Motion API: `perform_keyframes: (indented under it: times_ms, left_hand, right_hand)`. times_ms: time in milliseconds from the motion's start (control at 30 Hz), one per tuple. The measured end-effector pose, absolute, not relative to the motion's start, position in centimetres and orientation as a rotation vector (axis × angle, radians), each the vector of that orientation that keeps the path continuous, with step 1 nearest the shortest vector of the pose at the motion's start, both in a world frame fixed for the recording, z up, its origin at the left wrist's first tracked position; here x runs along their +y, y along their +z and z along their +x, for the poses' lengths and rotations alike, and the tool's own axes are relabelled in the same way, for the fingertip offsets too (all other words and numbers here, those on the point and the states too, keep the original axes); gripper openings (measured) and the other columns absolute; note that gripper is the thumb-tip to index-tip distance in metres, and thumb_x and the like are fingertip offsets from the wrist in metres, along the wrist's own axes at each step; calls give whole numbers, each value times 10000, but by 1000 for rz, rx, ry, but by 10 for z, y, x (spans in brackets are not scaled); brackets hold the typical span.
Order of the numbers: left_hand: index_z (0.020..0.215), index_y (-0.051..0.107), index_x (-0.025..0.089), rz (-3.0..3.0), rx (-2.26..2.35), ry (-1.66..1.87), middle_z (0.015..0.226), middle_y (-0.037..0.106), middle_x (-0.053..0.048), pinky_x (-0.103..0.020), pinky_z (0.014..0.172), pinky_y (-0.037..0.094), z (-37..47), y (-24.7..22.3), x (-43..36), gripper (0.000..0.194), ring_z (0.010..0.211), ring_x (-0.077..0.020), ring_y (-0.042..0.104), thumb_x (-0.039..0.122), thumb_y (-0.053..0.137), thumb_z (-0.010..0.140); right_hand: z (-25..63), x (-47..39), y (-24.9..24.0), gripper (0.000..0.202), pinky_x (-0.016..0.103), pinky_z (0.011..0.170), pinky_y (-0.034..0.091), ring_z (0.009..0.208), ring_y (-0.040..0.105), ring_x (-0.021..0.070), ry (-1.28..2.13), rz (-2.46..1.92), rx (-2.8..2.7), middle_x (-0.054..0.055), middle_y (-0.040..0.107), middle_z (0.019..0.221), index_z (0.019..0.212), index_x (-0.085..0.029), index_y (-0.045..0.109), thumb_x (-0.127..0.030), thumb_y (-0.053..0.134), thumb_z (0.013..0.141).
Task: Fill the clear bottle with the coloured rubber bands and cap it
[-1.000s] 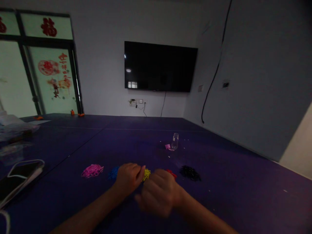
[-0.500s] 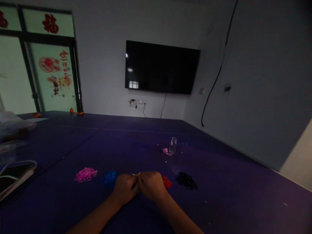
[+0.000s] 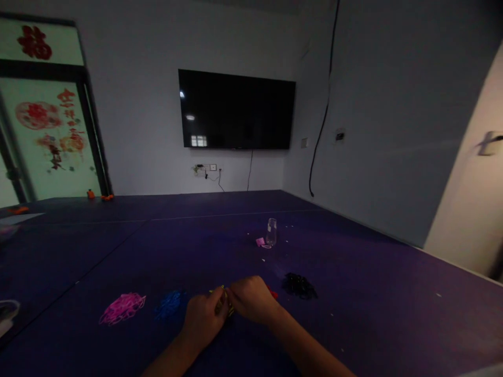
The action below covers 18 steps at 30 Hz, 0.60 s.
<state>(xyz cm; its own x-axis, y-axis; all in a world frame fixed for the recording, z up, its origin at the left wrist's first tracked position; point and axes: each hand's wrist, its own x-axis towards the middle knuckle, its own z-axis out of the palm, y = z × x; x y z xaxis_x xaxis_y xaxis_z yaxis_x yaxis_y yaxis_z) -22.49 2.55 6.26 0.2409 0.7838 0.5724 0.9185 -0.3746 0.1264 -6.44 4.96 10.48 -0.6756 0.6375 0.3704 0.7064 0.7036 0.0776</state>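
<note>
My left hand [image 3: 205, 318] is closed at the lower middle, its fingertips at some yellow bands [image 3: 230, 305]. My right hand [image 3: 253, 299] is closed too and meets it from the right; what its fingertips hold is hidden. Left of my hands lie a blue pile of bands [image 3: 170, 305] and a pink pile [image 3: 123, 308]. A red pile [image 3: 273, 294] is mostly covered by my right hand. The black pile [image 3: 299, 286] lies further right.
A clear bottle [image 3: 271, 232] stands beyond the piles, beside a small pink item [image 3: 260, 242]. White specks are scattered on the purple surface [image 3: 377, 309]. Part of a white-edged object [image 3: 7, 317] shows at the left edge. Orange items [image 3: 90, 193] lie by the door.
The view has turned to the right, so the room sits further left. My hands have parted slightly at the bottom, and more of the yellow bands shows between them.
</note>
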Motion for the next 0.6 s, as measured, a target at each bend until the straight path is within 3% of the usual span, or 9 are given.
perform_keyframes:
  times_ms: [433, 600]
  left_hand:
    - [976, 561, 217, -2339, -1636, -846, 635, 670, -3, -226, 458, 356, -232, 79, 18, 354, 530, -152, 624, 395, 262, 911]
    - [1007, 562, 216, -2358, -1622, -728, 684, 688, -15, -239, 493, 390, -232, 82, 17, 287, 584, -176, 644, 345, 335, 888]
  right_hand:
    - [-72, 42, 109, 303, 229, 538, 353, 642, 622, 165, -258, -1180, -2672, 76, 673, 771, 778, -159, 601, -273, 344, 892]
    - [-72, 40, 110, 339, 238, 534, 344, 651, 630, 171, -238, -1186, -2647, 65, 675, 765, 793, -168, 616, -287, 320, 904]
